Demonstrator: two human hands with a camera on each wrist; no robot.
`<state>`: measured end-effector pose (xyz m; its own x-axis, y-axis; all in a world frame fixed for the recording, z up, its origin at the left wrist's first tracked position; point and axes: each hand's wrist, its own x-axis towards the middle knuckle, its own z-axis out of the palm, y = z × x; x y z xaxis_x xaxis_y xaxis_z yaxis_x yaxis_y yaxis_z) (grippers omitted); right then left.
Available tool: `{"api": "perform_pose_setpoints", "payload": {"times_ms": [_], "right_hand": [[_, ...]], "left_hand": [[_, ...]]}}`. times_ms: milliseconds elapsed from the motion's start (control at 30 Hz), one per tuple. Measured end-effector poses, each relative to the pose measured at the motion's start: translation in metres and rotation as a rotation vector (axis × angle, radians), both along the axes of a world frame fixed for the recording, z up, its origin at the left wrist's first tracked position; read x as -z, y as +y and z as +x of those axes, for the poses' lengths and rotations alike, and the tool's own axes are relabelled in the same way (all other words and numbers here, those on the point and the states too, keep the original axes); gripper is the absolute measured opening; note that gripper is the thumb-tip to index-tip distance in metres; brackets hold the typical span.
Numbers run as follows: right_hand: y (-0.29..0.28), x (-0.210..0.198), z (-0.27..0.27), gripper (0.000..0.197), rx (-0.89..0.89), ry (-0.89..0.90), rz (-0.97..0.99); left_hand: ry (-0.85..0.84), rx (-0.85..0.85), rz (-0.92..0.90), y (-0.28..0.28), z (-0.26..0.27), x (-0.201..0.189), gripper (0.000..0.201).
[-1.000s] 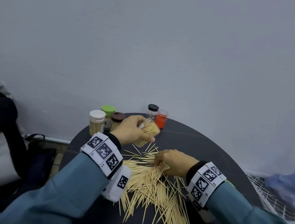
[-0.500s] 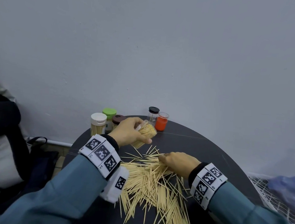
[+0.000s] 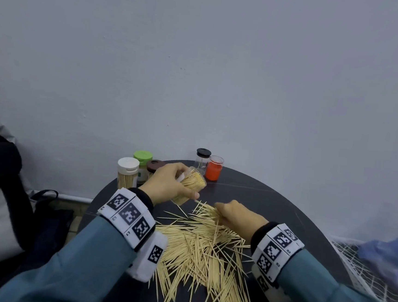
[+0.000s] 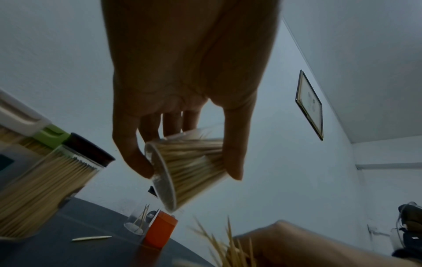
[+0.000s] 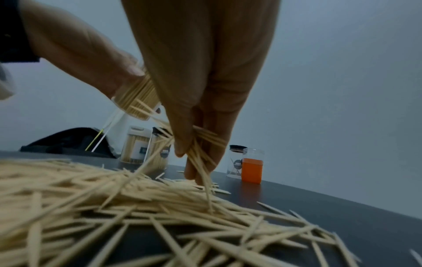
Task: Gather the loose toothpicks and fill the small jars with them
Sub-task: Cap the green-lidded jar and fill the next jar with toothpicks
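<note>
Toothpicks (image 3: 204, 252) lie by the hundred in a loose heap across the near half of a dark round table (image 3: 284, 206), the bulk of the job apparently not yet done. Above the heap's far edge the left hand (image 3: 166, 184) grips an open clear jar (image 3: 191, 182), tilted with its mouth toward the right and already packed close to full. The right hand (image 3: 238, 217) pinches a small bunch (image 5: 200, 150) between thumb and fingers just beside that mouth, some sticks trailing down into the heap.

At the table's far left edge stand 3 capped jars, white (image 3: 127, 172), green (image 3: 142, 162) and brown (image 3: 153, 167); the white and brown ones show as full, while the green one's fill is hidden. At the far edge a black-lidded jar (image 3: 202, 157) holds only a few sticks, and touching it is an orange container (image 3: 214, 167) whose contents cannot be made out.

By this count at least 2 jars look finished, 1 is nearly there, and 1 is almost empty, with far more sticks loose than the held jar could take.
</note>
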<state>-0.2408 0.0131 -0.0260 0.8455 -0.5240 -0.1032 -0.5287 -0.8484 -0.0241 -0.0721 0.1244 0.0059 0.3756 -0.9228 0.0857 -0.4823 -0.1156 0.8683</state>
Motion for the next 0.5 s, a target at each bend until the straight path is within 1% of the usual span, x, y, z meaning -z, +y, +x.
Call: {"api": "perform_pose_setpoints", "payload": {"times_ms": [67,167,233,300,400,500], "right_hand": [[-0.002,-0.001,0.003,0.005,0.065,-0.095,0.072],[-0.003,-0.002,0.005,0.006,0.164,-0.255,0.184],[-0.003,-0.003,0.006,0.008,0.197,-0.367,0.247],[0.000,-0.005,0.007,0.010,0.205,-0.493,0.324],[0.004,-0.013,0.006,0.014,0.196,-0.735,0.440],[0.008,-0.027,0.008,0.016,0.148,-0.911,0.474]], "left_hand": [[0.004,0.001,-0.007,0.000,0.001,0.001,0.053],[0.019,0.021,-0.029,0.001,-0.001,0.003,0.046],[0.026,0.038,-0.033,0.002,-0.001,0.004,0.045],[0.022,0.041,-0.031,0.002,-0.002,0.004,0.046],[0.025,0.042,-0.023,0.002,-0.003,0.003,0.047],[0.019,0.050,-0.012,0.002,-0.005,0.004,0.045]]}}
